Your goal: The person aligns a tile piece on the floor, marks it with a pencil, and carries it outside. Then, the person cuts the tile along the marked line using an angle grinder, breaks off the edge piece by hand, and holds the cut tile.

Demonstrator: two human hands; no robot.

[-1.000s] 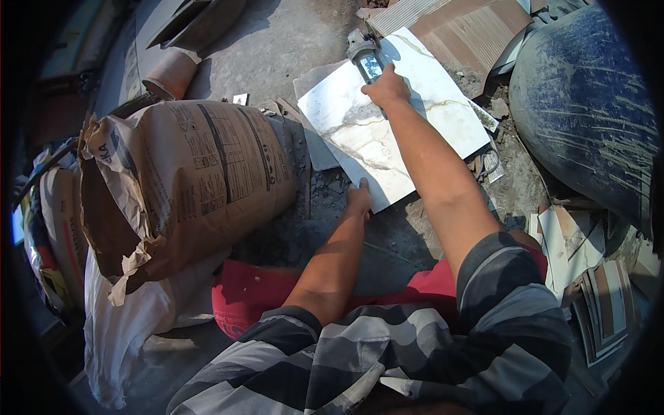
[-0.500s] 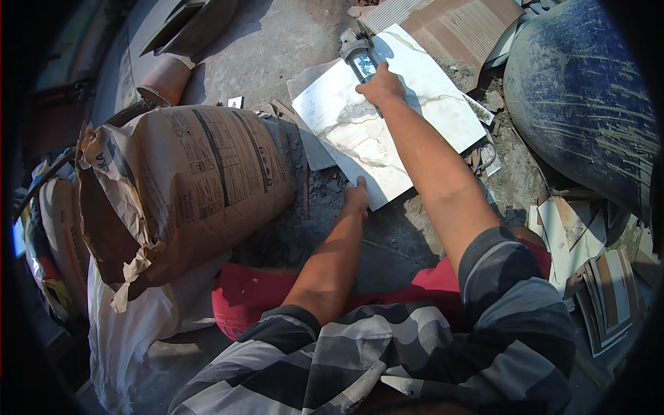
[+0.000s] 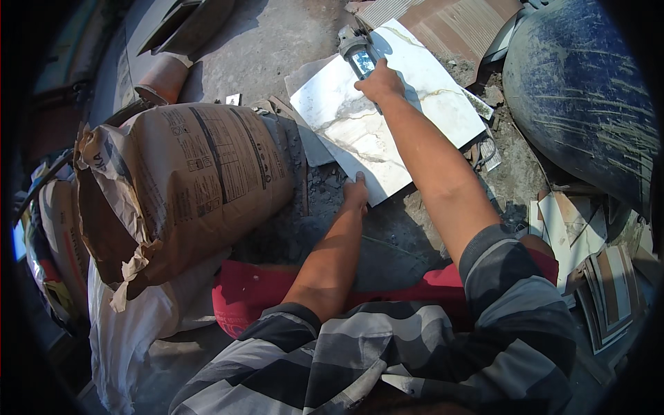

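Note:
A white marble-patterned tile (image 3: 353, 131) with grey and brown veins lies tilted on the ground in front of me. My right hand (image 3: 382, 83) is wrapped round the body of an angle grinder (image 3: 360, 58), whose metal head sits at the tile's far left edge. The grinder's disc is hard to make out there. My left hand (image 3: 355, 192) grips the near corner of the tile, its thumb on the top face and the other fingers mostly hidden at the edge.
A large torn paper sack (image 3: 207, 166) stands close on the left, by a white plastic sack (image 3: 131, 325). An orange bucket (image 3: 164, 79) lies behind it. A scratched blue drum (image 3: 581, 97) is at the right, above stacked tile offcuts (image 3: 609, 297). Brown ribbed tiles (image 3: 460, 34) lie beyond.
The view has shifted very slightly, so the tile and hands sit a few pixels to the upper left. Both hands keep their hold; the grinder's place on the tile looks nearly the same.

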